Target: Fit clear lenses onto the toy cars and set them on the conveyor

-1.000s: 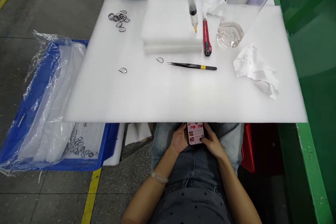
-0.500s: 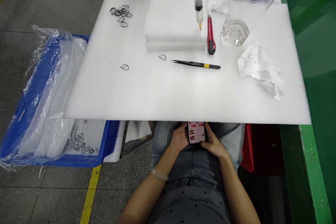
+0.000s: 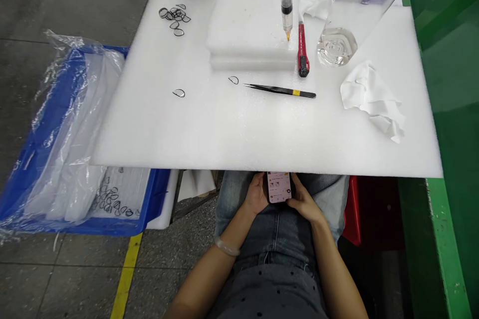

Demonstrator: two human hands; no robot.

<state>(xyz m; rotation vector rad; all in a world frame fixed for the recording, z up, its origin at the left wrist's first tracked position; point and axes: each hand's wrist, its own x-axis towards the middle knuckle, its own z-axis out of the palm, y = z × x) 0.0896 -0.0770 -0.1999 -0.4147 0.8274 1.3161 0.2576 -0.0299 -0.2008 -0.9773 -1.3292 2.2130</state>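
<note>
A smartphone [image 3: 279, 188] with a lit screen rests between my hands in my lap, its top end hidden under the table edge. My left hand [image 3: 257, 194] wraps the phone's left side. On the opposite side my right hand [image 3: 304, 200] grips it, the thumb at the lower right of the screen. Above them, on the white foam sheet [image 3: 209, 134], lie black tweezers [image 3: 279, 90] with a yellow band. Near the tweezer tips is a small black half-round ring [image 3: 233, 80], and another such ring [image 3: 178, 93] lies farther left.
A pile of black rings [image 3: 175, 14] lies at the back left. Foam blocks [image 3: 250, 20], a syringe [image 3: 286, 10], a red cutter [image 3: 303, 52], a clear container [image 3: 337, 46] and a crumpled cloth [image 3: 370, 92] occupy the back and right. A blue tray [image 3: 41, 124] stands left, a green wall [image 3: 449, 84] right.
The content on the phone's screen is different, with the red labels gone. Both hands keep their hold on the phone. The view has shifted very slightly; the table items lie as before.
</note>
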